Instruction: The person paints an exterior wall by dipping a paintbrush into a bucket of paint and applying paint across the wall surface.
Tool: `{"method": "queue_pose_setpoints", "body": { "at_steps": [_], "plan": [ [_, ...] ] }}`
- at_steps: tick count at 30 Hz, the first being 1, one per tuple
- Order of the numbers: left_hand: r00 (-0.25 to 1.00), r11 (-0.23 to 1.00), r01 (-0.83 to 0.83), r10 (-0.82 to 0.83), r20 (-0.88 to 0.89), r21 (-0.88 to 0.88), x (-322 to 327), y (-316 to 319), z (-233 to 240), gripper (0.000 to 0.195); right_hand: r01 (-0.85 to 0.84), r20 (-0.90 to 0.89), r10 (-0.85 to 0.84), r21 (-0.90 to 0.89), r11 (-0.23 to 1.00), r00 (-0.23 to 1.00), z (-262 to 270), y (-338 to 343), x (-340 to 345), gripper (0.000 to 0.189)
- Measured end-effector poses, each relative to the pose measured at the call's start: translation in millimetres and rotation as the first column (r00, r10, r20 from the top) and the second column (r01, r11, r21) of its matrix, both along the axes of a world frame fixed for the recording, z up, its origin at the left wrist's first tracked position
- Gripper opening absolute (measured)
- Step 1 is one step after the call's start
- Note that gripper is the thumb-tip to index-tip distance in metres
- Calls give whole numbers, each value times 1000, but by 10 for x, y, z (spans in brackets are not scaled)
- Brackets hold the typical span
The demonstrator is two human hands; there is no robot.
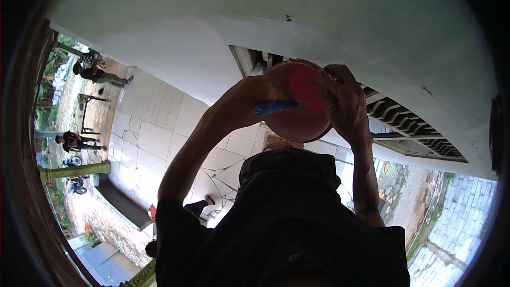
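Held up before me, close to the wall, is a round red plastic container (pixel 299 125), seen from its open side. My right hand (pixel 346 101) grips its right rim, with the fingers reaching over the edge. My left hand (pixel 267 89) is at the left part of the container and is closed around a slim blue object (pixel 275 107). Motion blurs this blue piece, so I cannot tell its exact kind. Its right end lies over the container's red inside. Small pale specks show around the rim and my right fingers.
A pale wall (pixel 179 44) with slatted vent openings (pixel 410 127) rises before me. Below is a light tiled floor (pixel 155 139), with a wooden surface (pixel 281 142) near my feet. Two people stand at left (pixel 93 73) (pixel 79 141); another person's foot (pixel 209 200) shows nearer.
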State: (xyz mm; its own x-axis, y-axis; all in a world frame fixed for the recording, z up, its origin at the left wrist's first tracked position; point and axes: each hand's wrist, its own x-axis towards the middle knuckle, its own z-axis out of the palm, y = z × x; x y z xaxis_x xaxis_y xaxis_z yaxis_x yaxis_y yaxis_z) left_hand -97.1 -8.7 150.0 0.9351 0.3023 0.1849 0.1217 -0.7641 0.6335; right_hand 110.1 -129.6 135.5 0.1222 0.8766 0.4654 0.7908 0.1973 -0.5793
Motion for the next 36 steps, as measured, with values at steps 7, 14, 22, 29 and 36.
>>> {"method": "queue_pose_setpoints", "body": {
  "at_steps": [7,14,22,29,36],
  "plan": [
    [983,953,185,-175,-64,239,544,150,-443,21,-27,30,27,18,999,999,122,5,-19,24],
    [977,974,187,-171,-127,130,729,134,-853,28,-34,22,34,-2,999,999,125,-11,3,25],
    [928,967,190,-119,-352,172,855,92,-821,27,3,-20,-4,-46,999,1000,76,-25,83,27],
    [950,988,127,-96,-297,89,890,94,-1104,28,17,-31,-18,-38,999,999,63,-69,86,25],
    [983,933,45,-105,-151,-358,782,197,-1420,29,2,-13,-3,-53,999,1000,66,-43,51,26]
  ]
}}
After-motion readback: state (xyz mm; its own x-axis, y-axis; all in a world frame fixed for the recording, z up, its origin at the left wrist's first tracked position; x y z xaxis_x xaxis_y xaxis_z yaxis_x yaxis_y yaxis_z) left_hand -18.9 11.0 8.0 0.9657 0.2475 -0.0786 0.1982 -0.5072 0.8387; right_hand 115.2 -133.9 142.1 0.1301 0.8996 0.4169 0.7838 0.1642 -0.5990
